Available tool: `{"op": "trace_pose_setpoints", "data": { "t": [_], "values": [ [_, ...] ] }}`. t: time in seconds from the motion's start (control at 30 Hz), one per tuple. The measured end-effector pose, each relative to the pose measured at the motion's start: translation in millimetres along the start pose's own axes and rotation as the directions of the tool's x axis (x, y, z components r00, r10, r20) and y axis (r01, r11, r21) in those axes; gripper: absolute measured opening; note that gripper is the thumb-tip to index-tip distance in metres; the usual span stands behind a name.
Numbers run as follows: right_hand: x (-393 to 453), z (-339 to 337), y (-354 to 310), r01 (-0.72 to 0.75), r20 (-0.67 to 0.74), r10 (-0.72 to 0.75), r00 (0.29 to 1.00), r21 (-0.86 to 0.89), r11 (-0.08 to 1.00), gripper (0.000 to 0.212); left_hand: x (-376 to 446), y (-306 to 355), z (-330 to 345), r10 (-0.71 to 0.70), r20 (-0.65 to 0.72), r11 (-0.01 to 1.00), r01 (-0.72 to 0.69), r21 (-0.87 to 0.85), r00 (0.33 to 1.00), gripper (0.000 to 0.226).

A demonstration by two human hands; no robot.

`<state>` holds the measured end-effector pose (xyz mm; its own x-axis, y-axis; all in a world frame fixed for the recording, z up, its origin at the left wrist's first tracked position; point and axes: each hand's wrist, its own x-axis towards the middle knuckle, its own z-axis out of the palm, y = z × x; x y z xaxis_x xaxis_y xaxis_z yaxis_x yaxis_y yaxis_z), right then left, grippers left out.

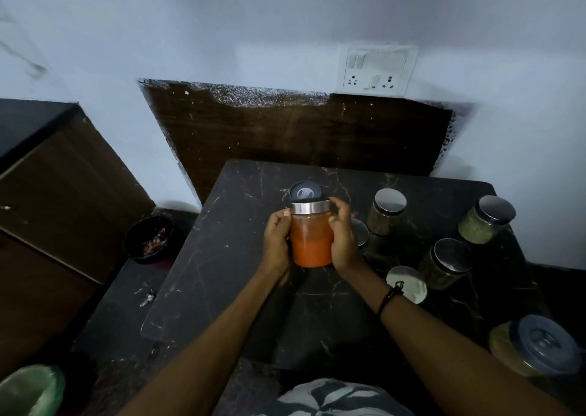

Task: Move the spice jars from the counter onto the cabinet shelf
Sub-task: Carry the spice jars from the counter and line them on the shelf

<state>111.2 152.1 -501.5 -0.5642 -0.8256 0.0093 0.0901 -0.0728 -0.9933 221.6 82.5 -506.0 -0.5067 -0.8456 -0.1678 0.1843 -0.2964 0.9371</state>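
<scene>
An orange-filled spice jar (311,241) with a steel lid is held above the dark marble counter (222,257), gripped from both sides. My left hand (277,244) wraps its left wall and my right hand (344,238) its right wall and lid edge. Behind it a jar with a dark lid (305,191) is partly hidden. Another lid (360,232) peeks out behind my right hand. Several more jars stand on the counter to the right: two with greenish contents (387,211) (485,219), one darker (445,263), a white-lidded one (406,284) and a large one (536,346).
A brown cabinet (63,193) stands at the left, lower than the counter. A dark bowl (149,238) sits on the floor-level ledge between them. A green bin (30,390) is at the bottom left. A wall socket panel (379,70) is above the counter.
</scene>
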Motion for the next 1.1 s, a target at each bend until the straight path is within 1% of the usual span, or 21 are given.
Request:
{"op": "trace_pose_setpoints", "data": {
  "t": [0.07, 0.1, 0.17, 0.3, 0.33, 0.4, 0.43, 0.47, 0.57, 0.7, 0.83, 0.93, 1.0, 1.07, 1.1],
  "values": [
    [1, 3, -4, -0.012, -0.001, 0.012, 1.000, 0.044, 0.999, 0.045, 0, 6, 2, -0.071, 0.104, 0.997, 0.074, -0.018, 0.992, 0.054],
    [3, 5, -5, -0.014, 0.001, 0.014, 1.000, 0.054, 0.998, 0.043, 0, 9, 4, -0.095, 0.133, 0.995, 0.099, -0.023, 0.987, 0.061],
    [9, 6, -7, -0.025, -0.003, 0.025, 1.000, 0.040, 0.999, 0.037, 0, 17, 8, -0.102, 0.125, 0.994, 0.107, -0.034, 0.987, 0.064],
    [25, 6, -9, -0.053, -0.100, 0.045, 0.994, -0.081, 0.995, 0.028, 5, 32, 17, -0.060, 0.051, 0.998, 0.061, -0.009, 0.997, 0.059],
    [27, 7, -9, -0.075, -0.131, 0.062, 0.989, -0.094, 0.993, 0.024, 6, 34, 19, -0.045, 0.046, 0.999, 0.045, 0.003, 0.998, 0.053],
    [31, 8, -12, -0.110, -0.186, 0.091, 0.978, -0.095, 0.989, 0.024, 7, 37, 22, -0.011, 0.014, 1.000, 0.011, -0.012, 1.000, 0.030],
    [31, 9, -14, -0.113, -0.205, 0.091, 0.974, -0.094, 0.989, 0.024, 8, 37, 22, -0.005, -0.008, 0.999, 0.005, -0.036, 1.000, 0.022],
    [31, 9, -16, -0.104, -0.212, 0.083, 0.974, -0.088, 0.991, 0.024, 9, 36, 21, -0.003, -0.023, 0.999, 0.002, -0.053, 1.000, 0.020],
    [26, 9, -21, -0.053, -0.167, 0.045, 0.985, -0.043, 0.998, 0.028, 9, 35, 22, 0.006, -0.027, 0.999, -0.007, -0.045, 1.000, 0.023],
    [23, 3, -29, -0.003, -0.104, -0.001, 0.995, -0.036, 0.999, 0.026, 10, 37, 27, 0.005, -0.029, 0.998, -0.007, -0.065, 1.000, 0.034],
    [35, 1, -64, 0.059, -0.035, -0.060, 0.998, -0.038, 0.998, 0.028, 18, 65, 38, 0.079, 0.007, 0.991, -0.078, -0.110, 0.997, 0.038],
    [52, 5, -105, 0.185, -0.053, -0.186, 0.981, -0.012, 0.983, 0.023, 27, 106, 53, 0.172, 0.020, 0.971, -0.166, -0.174, 0.985, 0.038],
    [66, 12, -143, 0.268, -0.067, -0.268, 0.961, -0.018, 0.963, 0.022, 34, 144, 67, 0.248, 0.050, 0.950, -0.233, -0.210, 0.967, 0.031],
    [79, 18, -184, 0.350, -0.063, -0.350, 0.935, -0.014, 0.937, 0.028, 40, 186, 81, 0.321, 0.100, 0.926, -0.290, -0.242, 0.942, 0.025],
    [84, 21, -207, 0.393, -0.047, -0.393, 0.918, -0.016, 0.920, 0.032, 42, 209, 88, 0.360, 0.112, 0.913, -0.324, -0.248, 0.926, 0.026]
  ]
}}
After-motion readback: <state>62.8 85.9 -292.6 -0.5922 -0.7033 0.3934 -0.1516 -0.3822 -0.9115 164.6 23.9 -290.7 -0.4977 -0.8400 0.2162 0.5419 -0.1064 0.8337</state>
